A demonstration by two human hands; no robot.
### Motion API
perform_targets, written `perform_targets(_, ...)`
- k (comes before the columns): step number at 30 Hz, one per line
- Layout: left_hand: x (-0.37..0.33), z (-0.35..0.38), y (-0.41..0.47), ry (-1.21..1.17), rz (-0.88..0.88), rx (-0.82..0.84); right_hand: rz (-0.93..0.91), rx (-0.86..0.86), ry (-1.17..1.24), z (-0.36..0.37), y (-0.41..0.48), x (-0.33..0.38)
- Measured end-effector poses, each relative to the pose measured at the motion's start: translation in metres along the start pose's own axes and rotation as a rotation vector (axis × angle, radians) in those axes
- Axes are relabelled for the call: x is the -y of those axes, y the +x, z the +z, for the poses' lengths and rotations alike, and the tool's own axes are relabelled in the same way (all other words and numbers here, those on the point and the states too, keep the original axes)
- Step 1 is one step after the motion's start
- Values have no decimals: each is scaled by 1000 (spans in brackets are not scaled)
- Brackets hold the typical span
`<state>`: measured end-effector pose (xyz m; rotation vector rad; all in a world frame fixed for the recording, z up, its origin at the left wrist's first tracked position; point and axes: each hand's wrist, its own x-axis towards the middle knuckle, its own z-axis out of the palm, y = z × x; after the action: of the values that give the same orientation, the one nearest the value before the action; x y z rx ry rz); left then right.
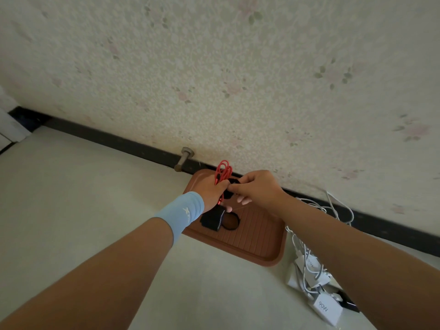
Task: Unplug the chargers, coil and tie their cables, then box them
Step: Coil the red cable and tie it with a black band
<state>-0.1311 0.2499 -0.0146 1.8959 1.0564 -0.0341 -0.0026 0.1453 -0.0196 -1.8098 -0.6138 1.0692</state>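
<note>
Head view, looking down at the floor [71, 198] along a wall with flowered paper. There is one red cable [223, 171], gathered into a bundle of several loops and held just above the far end of the one brown tray [257, 236], which lies on the floor against the black baseboard [107, 136].

One black strap [232, 181] crosses the cable at the middle of the bundle. On the tray lie one heap of black straps [212, 220], too folded to count, and one black loop [232, 221] just beside it and touching it.

To the right of the tray, on the floor, is one tangle of white cables [333, 206] and white chargers [314, 277]. At least three charger bodies show, one marked 90W [325, 308], and the exact number cannot be told. One metal door stop [184, 158] sticks out from the baseboard.

Both forearms reach forward and meet over the tray. The left hand [210, 189], with one light-blue wristband [183, 213], grips the cable bundle, its fingers curled round the loops and the thumb on top. The right hand [258, 186] comes in from the right, knuckles up, its fingers [238, 186] closed narrow and pinching the black strap against the cable. The two hands touch at the strap.
</note>
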Motion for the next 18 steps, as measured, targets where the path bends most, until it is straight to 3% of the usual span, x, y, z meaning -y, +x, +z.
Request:
perform_targets(3, 9, 1, 9, 49, 27, 26, 75, -4, 172, -5, 1, -5)
perform_targets(6, 10, -2, 8, 70, -30, 57, 100, -53, 168, -8, 4, -12)
perform_targets(13, 34, -21, 4, 75, -205, -30, 143, -244, -87, -36, 9, -23)
perform_targets(18, 33, -21, 1, -110, -197, 72, 185, -141, -180, -43, 9, -15)
